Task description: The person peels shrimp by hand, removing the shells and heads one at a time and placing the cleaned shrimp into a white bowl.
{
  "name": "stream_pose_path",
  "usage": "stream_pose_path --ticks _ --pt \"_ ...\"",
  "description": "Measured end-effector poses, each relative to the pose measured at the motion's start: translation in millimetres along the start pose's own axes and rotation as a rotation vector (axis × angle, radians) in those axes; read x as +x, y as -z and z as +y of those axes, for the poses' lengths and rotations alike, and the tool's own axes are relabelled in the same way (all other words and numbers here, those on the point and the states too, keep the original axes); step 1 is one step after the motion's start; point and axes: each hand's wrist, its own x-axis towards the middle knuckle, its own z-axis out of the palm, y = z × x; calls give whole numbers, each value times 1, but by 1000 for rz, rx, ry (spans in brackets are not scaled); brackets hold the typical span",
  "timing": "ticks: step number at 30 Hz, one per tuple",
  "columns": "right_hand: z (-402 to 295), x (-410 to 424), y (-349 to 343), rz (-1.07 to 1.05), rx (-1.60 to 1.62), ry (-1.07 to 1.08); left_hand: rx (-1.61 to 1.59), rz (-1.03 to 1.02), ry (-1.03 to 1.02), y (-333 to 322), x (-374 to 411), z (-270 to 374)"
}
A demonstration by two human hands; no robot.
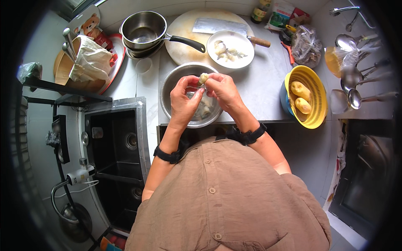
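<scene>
Above a stainless steel bowl, the fingertips of both my hands meet at a shrimp. My right hand pinches it between thumb and fingers. From the other side, my left hand grips it with curled fingers, its thumb just below. Inside the bowl lie more shrimp in what looks like water, partly hidden by my hands. Just behind the bowl, to the right, a white plate carries several peeled shrimp. That plate overlaps a round cutting board.
A cleaver lies on the board, its wooden handle pointing right. Stacked pots stand left of it, one long handle reaching over the board. A yellow basket with two peeled potatoes sits right. A black double sink is at left.
</scene>
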Motion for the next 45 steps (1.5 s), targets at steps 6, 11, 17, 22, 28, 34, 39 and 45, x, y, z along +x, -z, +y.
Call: stream_pose_path --ticks 6,11,17,22,28,34,39,45 --pt "1 -1 -2 -28 -8 87 5 33 0 2 2 2" --pt "11 3 0 -38 52 123 -200 -42 142 5 3 0" --pt "4 0 1 -72 36 121 -470 -85 347 13 8 -5" --pt "-4 -5 1 -85 -10 112 -488 -87 345 10 6 -6" --pt "-1 -2 -1 -50 -3 119 -490 -96 335 9 6 -8" --pt "3 -1 -4 -67 -49 70 -291 -175 314 12 12 5" --pt "0 3 2 -78 -57 -6 -223 -177 196 10 9 -2" --pt "1 5 4 -115 269 -172 -153 -145 62 9 7 -1"
